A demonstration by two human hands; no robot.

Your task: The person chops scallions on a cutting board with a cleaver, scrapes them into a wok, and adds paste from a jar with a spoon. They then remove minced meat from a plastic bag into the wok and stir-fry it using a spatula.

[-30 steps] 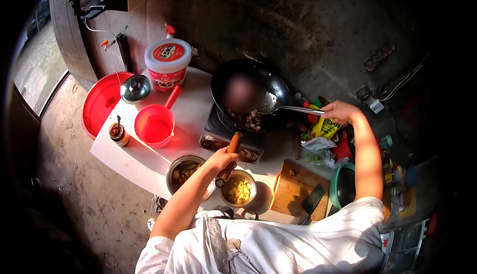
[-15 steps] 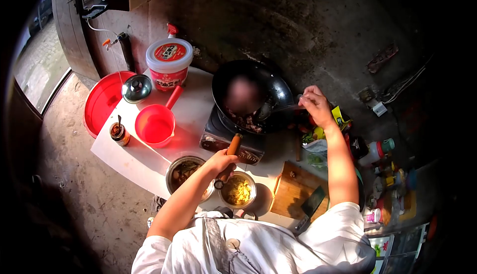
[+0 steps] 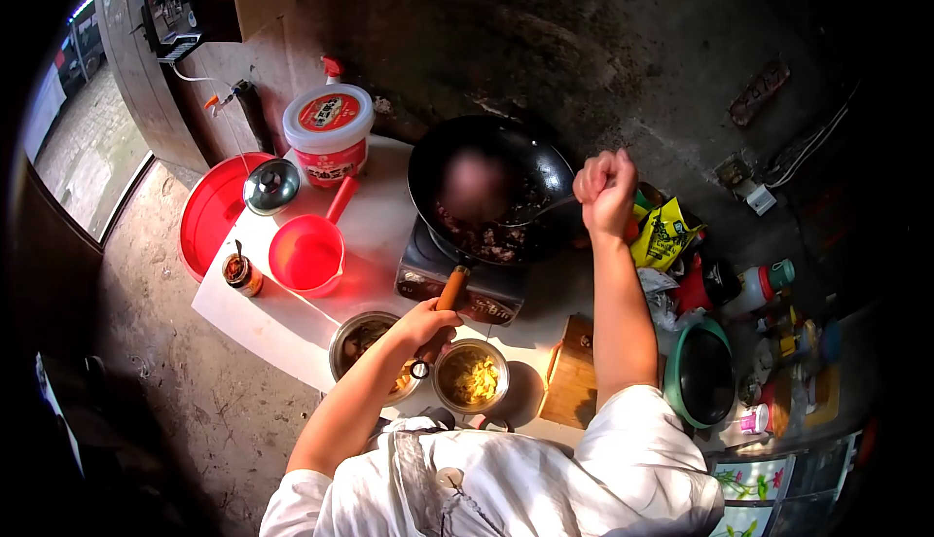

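A black wok (image 3: 491, 148) sits on a portable gas stove (image 3: 413, 269), with browned, minced-looking food (image 3: 482, 237) in its bottom. My left hand (image 3: 433, 328) is wrapped round the wok's wooden handle (image 3: 453, 290). At the wok's right rim, my right hand (image 3: 605, 187) is closed on the end of a cooking spatula (image 3: 553, 209). The spatula slants down into the wok, and its tip reaches the food. A blurred patch hides part of the wok's inside. Below the handle stands a metal bowl (image 3: 503, 381) of yellow pieces, beside a larger metal bowl (image 3: 336, 347) partly behind my left forearm.
Left on the white table (image 3: 229, 289) are a red dipper (image 3: 306, 255), a sauce jar (image 3: 243, 276), a pot lid (image 3: 271, 187) and a labelled bucket (image 3: 331, 133). To the right are a cutting board (image 3: 569, 386), a yellow packet (image 3: 665, 235) and a green-rimmed basin (image 3: 673, 372).
My right hand has risen slightly and turned, its forearm swinging left over the cutting board. The spatula has shifted in the wok. My left hand keeps its hold on the handle.
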